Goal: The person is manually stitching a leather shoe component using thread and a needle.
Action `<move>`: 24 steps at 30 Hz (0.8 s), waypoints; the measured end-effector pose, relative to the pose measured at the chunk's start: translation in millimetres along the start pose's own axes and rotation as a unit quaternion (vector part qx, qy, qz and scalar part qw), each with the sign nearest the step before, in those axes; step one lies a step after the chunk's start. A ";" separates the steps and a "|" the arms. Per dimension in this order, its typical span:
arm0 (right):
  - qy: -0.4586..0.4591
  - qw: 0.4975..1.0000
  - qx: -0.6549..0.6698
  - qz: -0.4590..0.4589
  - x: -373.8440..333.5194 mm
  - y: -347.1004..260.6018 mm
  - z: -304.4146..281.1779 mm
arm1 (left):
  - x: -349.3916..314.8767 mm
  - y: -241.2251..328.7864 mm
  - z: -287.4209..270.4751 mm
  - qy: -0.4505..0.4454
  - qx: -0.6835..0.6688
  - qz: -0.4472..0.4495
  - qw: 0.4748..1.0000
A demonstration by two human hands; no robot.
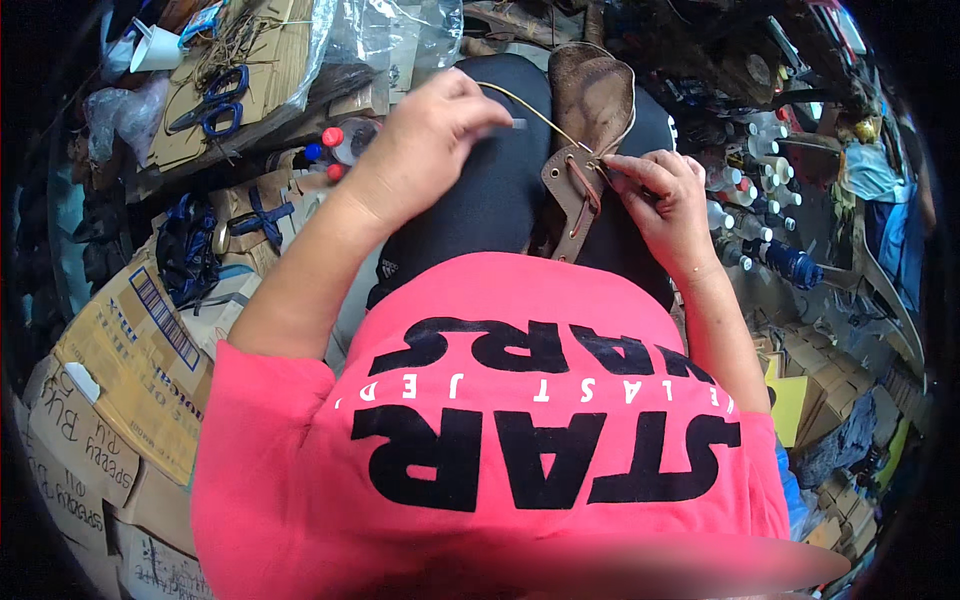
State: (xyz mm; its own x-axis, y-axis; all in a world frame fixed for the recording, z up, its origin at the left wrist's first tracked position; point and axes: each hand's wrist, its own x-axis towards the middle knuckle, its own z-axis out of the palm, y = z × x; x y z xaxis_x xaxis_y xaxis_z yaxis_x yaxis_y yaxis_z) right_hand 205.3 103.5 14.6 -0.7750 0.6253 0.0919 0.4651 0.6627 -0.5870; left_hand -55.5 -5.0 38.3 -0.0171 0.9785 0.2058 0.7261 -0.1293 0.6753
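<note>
Between my knees lies a brown leather moccasin shoe, its toe pointing away from me. A flap with eyelets and a leather lace sits at its near end. My left hand is raised to the left of the shoe, its fingers closed on a pale yellowish cord. That cord runs down in a curve to the seam where flap and toe meet. At the right of this seam my right hand pinches the shoe's edge with thumb and forefinger. Whether a needle is there is too small to tell.
Blue-handled scissors rest on cardboard at the upper left, near a white cup. Bottles with red and blue caps stand left of my knee. Several capped bottles stand at the right. Cardboard boxes fill the lower left.
</note>
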 end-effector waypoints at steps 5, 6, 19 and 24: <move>-0.038 0.999 0.003 0.014 2.2 -1.6 -7.9 | -8.0 0.3 2.7 -0.032 0.053 0.023 0.998; -0.036 0.999 0.004 0.016 1.7 -2.1 -8.1 | -9.7 -0.5 -0.1 -0.039 0.123 0.002 0.992; -0.070 0.996 -0.049 0.006 14.4 10.8 -15.8 | 30.1 -17.8 43.5 0.006 0.035 0.082 0.996; -0.070 0.997 -0.040 -0.001 15.3 16.9 -13.0 | 31.5 -16.2 45.4 -0.040 0.055 0.085 0.994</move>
State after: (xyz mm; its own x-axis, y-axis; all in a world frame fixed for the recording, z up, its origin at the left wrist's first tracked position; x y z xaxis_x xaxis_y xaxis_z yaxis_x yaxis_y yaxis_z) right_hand 206.9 129.6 16.4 -0.8257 0.5637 -0.0228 0.4912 0.6984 -0.5205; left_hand -36.5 35.3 1.7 0.1644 0.9540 0.2508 0.7850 -0.2805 0.5523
